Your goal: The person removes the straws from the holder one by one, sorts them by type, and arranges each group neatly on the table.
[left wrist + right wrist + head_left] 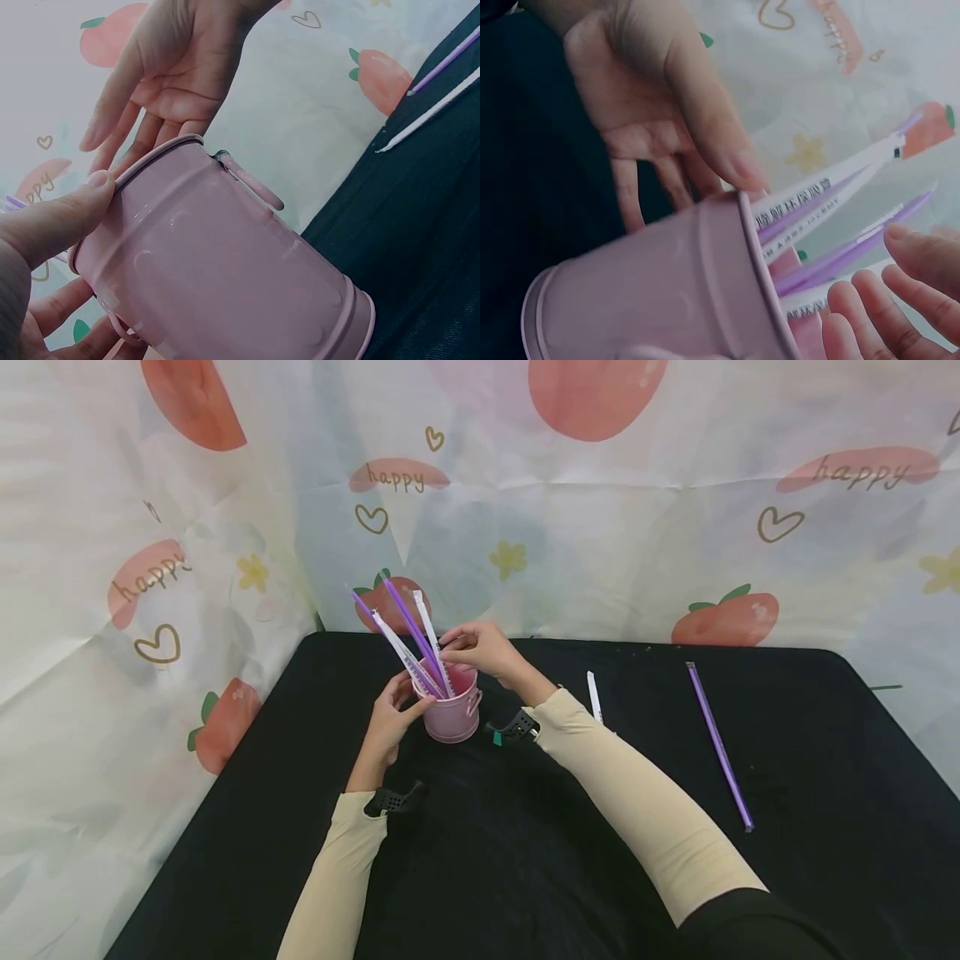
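A small pink bucket (452,722) with side handles stands upright near the back left of the table. My left hand (387,720) holds it from the left, its thumb (79,206) at the rim and its fingers round the far side. White paper-wrapped straws (427,627) and purple straws (405,610) lean out of the bucket, tilted left. Over the bucket's right side is my right hand (483,652), fingers loosely bent beside the straws. In the right wrist view its fingertips (874,292) are close to the straws, and nothing shows pinched between them.
On the black-covered table (480,860), a purple straw (720,747) lies far right. A white straw (594,693) lies nearer, partly hidden behind my right sleeve (630,785). A printed cloth (600,543) hangs along the back and left edges.
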Action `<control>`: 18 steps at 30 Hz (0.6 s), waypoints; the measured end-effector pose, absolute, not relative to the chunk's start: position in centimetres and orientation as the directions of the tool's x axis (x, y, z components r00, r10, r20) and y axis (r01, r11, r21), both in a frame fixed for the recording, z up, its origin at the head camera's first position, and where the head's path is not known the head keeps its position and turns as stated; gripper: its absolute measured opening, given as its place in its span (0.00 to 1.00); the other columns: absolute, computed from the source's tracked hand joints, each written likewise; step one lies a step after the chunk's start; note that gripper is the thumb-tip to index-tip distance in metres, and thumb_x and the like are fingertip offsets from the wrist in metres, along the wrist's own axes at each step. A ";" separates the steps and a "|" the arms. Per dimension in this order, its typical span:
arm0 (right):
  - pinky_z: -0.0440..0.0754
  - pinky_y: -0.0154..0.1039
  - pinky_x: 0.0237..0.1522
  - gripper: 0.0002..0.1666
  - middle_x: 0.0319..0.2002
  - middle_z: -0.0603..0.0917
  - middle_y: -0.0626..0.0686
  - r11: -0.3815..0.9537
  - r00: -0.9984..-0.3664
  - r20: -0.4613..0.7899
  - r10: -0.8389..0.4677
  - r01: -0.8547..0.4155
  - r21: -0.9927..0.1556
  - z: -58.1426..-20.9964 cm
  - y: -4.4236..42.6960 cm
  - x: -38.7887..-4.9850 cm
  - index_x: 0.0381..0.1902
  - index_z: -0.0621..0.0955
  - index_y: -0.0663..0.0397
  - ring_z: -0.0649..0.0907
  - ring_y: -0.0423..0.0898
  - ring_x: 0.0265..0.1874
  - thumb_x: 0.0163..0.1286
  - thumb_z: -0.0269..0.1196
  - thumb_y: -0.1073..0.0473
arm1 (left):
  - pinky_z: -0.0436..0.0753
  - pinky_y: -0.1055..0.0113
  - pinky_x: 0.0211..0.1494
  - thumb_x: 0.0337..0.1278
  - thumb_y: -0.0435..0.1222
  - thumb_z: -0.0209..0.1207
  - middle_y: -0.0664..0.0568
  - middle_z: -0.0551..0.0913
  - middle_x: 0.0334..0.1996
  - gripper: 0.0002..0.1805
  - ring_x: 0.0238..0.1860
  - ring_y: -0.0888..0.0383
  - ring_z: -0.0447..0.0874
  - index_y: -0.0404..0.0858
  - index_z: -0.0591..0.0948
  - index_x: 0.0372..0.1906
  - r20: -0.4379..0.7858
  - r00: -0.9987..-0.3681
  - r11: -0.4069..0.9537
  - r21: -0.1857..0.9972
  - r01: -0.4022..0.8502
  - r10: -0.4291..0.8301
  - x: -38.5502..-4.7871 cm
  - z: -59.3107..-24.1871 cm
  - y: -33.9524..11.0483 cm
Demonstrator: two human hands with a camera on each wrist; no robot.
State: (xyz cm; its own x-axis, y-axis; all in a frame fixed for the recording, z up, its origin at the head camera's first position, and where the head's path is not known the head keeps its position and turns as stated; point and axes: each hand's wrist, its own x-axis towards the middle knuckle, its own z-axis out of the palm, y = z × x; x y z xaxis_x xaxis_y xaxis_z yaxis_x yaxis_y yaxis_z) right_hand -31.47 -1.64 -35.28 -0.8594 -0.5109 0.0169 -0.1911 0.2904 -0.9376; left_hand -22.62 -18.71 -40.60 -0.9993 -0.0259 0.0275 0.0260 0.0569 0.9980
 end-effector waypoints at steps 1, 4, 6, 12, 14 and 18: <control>0.83 0.47 0.47 0.19 0.46 0.82 0.65 0.292 -0.858 0.018 -0.514 -0.195 -0.936 -35.3 -1.8 -31.4 0.52 0.77 0.65 0.83 0.59 0.44 0.64 0.62 0.62 | 0.59 0.48 0.72 0.58 0.31 0.59 0.35 0.65 0.65 0.34 0.69 0.43 0.60 0.33 0.60 0.68 0.029 -0.999 0.054 0.998 0.028 -0.025 -22.6 -40.6 -18.7; 0.82 0.48 0.48 0.19 0.45 0.82 0.64 0.286 -0.852 0.017 -0.524 -0.194 -0.938 -35.5 -2.4 -31.2 0.52 0.78 0.65 0.83 0.58 0.45 0.64 0.63 0.62 | 0.58 0.47 0.72 0.58 0.31 0.59 0.35 0.65 0.65 0.34 0.68 0.43 0.60 0.33 0.60 0.68 0.034 -0.999 0.053 0.998 0.033 -0.021 -22.7 -40.6 -18.8; 0.82 0.49 0.48 0.19 0.45 0.83 0.64 0.286 -0.848 0.019 -0.529 -0.200 -0.937 -35.6 -2.7 -31.1 0.51 0.78 0.64 0.83 0.57 0.44 0.64 0.63 0.62 | 0.58 0.47 0.72 0.58 0.32 0.59 0.35 0.65 0.65 0.34 0.68 0.43 0.60 0.33 0.60 0.68 0.032 -0.999 0.059 0.998 0.031 -0.019 -22.7 -40.6 -18.8; 0.83 0.48 0.48 0.18 0.45 0.83 0.64 0.288 -0.843 0.023 -0.537 -0.209 -0.935 -36.0 -3.5 -30.9 0.50 0.78 0.65 0.83 0.54 0.43 0.63 0.63 0.62 | 0.60 0.48 0.72 0.59 0.31 0.58 0.36 0.65 0.65 0.33 0.68 0.44 0.61 0.34 0.60 0.69 0.026 -0.999 0.075 0.997 0.025 -0.020 -22.7 -40.7 -18.8; 0.83 0.47 0.47 0.18 0.46 0.83 0.65 0.282 -0.840 0.027 -0.542 -0.211 -0.936 -36.1 -3.7 -30.9 0.50 0.78 0.66 0.83 0.53 0.43 0.63 0.63 0.63 | 0.59 0.47 0.72 0.59 0.31 0.58 0.36 0.65 0.65 0.33 0.68 0.43 0.60 0.33 0.60 0.69 0.028 -0.999 0.072 0.997 0.026 -0.020 -22.8 -40.7 -18.8; 0.84 0.44 0.45 0.18 0.45 0.83 0.65 0.266 -0.834 0.038 -0.551 -0.219 -0.939 -36.3 -4.1 -30.8 0.49 0.78 0.68 0.83 0.50 0.40 0.62 0.63 0.64 | 0.58 0.47 0.72 0.59 0.32 0.58 0.36 0.65 0.65 0.34 0.68 0.43 0.60 0.34 0.59 0.69 0.027 -0.999 0.065 0.998 0.026 -0.019 -22.8 -40.7 -18.8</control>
